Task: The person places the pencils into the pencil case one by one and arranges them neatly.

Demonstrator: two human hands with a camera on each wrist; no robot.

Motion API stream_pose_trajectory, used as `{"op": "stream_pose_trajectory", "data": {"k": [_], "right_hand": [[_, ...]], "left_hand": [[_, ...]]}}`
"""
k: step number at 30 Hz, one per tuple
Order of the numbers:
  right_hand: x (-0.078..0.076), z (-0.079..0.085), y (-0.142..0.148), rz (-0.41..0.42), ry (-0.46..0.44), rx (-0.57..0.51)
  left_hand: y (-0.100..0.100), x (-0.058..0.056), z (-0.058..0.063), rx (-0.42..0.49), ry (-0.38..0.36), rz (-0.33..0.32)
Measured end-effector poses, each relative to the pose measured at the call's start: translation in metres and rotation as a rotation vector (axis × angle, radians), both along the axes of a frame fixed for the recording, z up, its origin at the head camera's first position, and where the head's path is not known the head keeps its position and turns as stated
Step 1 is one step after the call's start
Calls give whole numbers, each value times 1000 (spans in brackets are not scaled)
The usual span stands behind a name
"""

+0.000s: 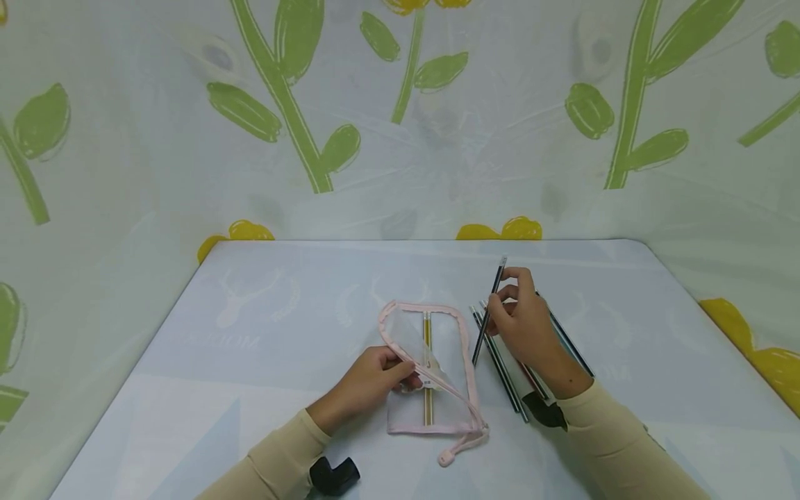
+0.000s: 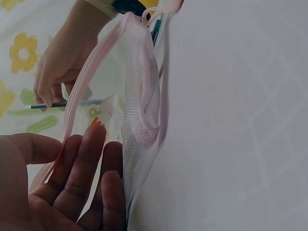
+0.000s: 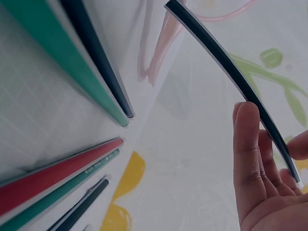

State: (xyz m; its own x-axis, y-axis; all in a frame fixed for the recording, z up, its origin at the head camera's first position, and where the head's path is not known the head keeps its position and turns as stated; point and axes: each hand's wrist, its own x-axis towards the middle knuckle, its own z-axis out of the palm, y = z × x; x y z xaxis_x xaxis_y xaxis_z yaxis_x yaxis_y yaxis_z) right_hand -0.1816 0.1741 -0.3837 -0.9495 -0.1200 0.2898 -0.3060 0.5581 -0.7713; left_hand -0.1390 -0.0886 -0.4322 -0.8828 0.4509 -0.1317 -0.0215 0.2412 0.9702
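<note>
Nearest, at lower centre on the tabletop (image 1: 262,389): soft, floppy mesh pouch (image 1: 431,361), rim pinched open by left hand (image 1: 369,385); right of it, right hand (image 1: 528,326) pinching light, stiff, slippery pencil (image 1: 489,312) mid-shaft, best held there, above loose pencils (image 1: 509,385).

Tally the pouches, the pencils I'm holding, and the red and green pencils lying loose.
mesh pouch: 1
dark pencil, held: 1
red pencil, loose: 1
green pencils, loose: 2
Total: 5
</note>
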Motion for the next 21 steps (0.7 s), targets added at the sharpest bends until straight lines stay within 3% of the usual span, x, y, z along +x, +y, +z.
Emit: {"op": "stream_pose_trajectory", "data": {"k": [9, 21], "right_hand": [[1, 1, 1, -19, 71, -3], [5, 3, -2, -40, 74, -23]], "left_hand": [[0, 0, -1, -8, 2, -1], [0, -1, -2, -1, 1, -1]]}}
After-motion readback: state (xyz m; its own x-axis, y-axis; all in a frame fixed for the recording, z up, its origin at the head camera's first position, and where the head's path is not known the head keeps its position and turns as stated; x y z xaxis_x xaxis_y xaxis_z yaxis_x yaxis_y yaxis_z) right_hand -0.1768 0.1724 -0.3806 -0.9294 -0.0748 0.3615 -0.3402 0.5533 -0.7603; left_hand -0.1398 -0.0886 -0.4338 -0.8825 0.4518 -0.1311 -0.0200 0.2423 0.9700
